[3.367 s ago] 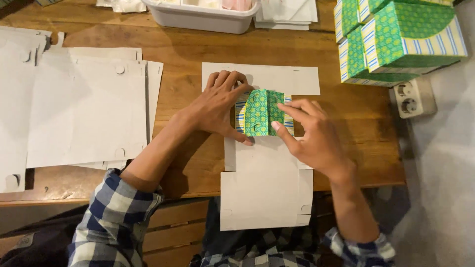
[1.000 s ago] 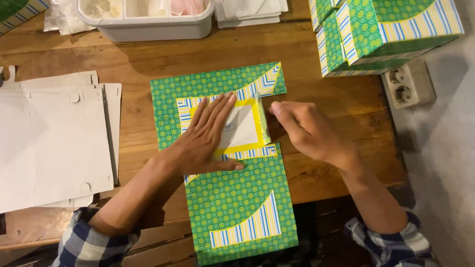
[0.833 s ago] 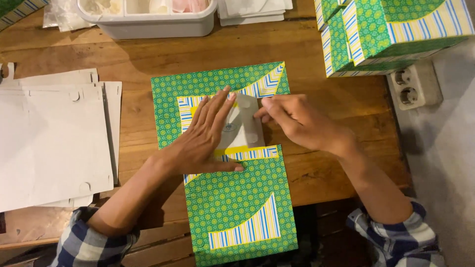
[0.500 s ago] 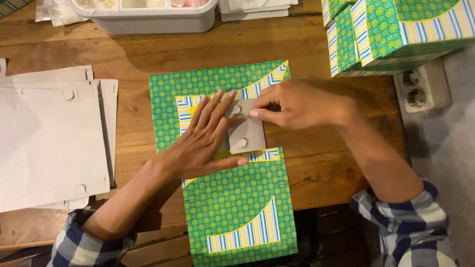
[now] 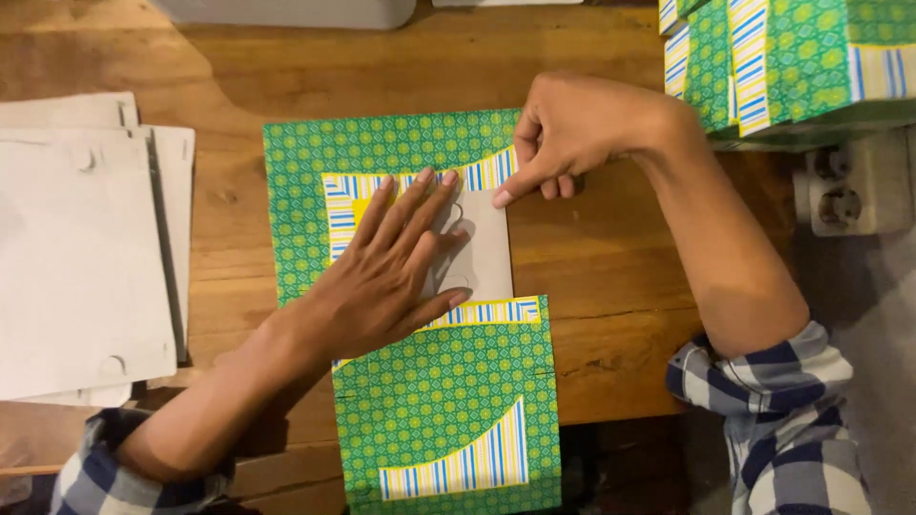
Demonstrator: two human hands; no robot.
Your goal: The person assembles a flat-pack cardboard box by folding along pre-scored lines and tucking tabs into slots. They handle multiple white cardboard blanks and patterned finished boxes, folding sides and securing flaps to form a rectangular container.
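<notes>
The left hand [image 5: 386, 277] lies flat, fingers spread wide, pressing a grey flap [image 5: 482, 253] onto the green patterned cardboard sheet [image 5: 420, 381] spread on the bench [image 5: 611, 257]. Just right of it, the right hand [image 5: 572, 129] pinches narrow, its forefinger tip on the flap's upper corner. Beyond the right hand stand finished green boxes [image 5: 792, 67]; left of the left hand lie blank grey sheets [image 5: 76, 257].

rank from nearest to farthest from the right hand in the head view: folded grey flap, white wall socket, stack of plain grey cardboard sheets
1. folded grey flap, just below the right hand fingertips
2. white wall socket, to its right
3. stack of plain grey cardboard sheets, far left
</notes>
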